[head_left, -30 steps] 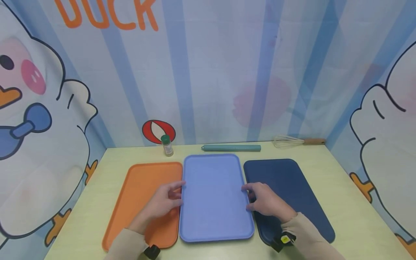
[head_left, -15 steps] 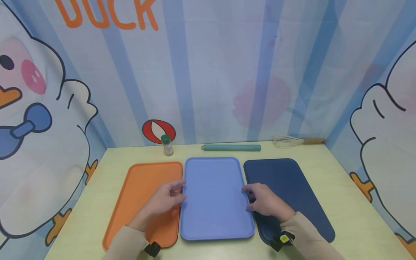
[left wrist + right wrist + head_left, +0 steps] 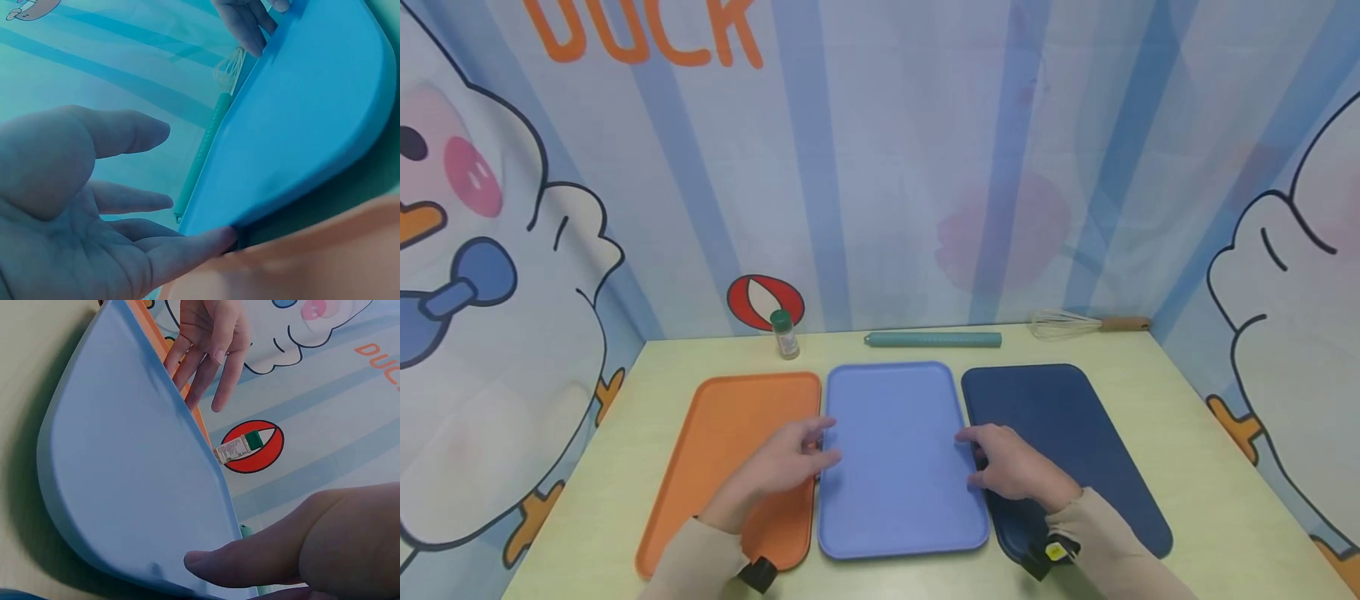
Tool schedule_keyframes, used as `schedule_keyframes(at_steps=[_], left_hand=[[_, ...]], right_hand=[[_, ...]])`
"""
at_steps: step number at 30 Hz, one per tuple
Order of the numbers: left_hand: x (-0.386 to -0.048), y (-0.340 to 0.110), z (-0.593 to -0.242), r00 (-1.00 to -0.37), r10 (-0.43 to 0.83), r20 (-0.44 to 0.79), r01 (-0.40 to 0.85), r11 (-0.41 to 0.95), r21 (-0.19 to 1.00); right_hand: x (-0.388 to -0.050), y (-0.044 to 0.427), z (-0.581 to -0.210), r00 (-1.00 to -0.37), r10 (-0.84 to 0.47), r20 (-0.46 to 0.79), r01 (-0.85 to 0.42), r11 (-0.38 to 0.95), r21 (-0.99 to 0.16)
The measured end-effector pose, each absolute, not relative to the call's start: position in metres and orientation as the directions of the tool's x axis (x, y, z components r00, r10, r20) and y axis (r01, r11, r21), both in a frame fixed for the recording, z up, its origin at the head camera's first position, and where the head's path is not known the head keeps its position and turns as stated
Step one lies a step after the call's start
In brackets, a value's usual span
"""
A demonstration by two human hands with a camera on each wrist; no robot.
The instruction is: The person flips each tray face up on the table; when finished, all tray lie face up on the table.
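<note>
A light blue tray (image 3: 898, 508) lies between an orange tray (image 3: 737, 408) and a dark blue one (image 3: 1037, 400). My left hand (image 3: 782, 458) is at its left edge, fingers spread and thumb over the rim; in the left wrist view that hand (image 3: 94, 206) holds nothing and one fingertip meets the tray's edge (image 3: 300, 187). At the right edge, my right hand (image 3: 1018, 467) has its thumb and a finger set apart against the rim. The right wrist view shows the thumb of my right hand (image 3: 281, 550) over the tray (image 3: 131, 456), its other fingers mostly hidden.
Along the table's back edge stand a small green-capped jar (image 3: 786, 336), a teal stick (image 3: 932, 340) and a whisk (image 3: 1086, 325) with a wooden handle. A patterned cloth backdrop (image 3: 895, 167) rises behind the table (image 3: 1150, 400).
The light blue tray's far edge has come slightly nearer, and its left edge a little to the right. My left thumb and fingertips have moved right, over the rim; the right hand has barely moved.
</note>
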State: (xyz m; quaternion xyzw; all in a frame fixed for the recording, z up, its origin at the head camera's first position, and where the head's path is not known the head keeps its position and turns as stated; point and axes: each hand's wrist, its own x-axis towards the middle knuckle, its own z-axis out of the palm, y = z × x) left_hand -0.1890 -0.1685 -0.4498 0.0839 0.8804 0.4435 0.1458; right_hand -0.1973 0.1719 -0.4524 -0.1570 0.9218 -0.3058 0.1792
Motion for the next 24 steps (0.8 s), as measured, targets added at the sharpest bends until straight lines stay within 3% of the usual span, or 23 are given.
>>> schedule_keyframes(at_steps=[24], left_hand=[[-0.184, -0.16, -0.445, -0.925, 0.328, -0.192, 0.041, 0.587, 0.808]], right_hand=[[-0.188, 0.17, -0.438, -0.863, -0.417, -0.283, -0.178, 0.778, -0.602]])
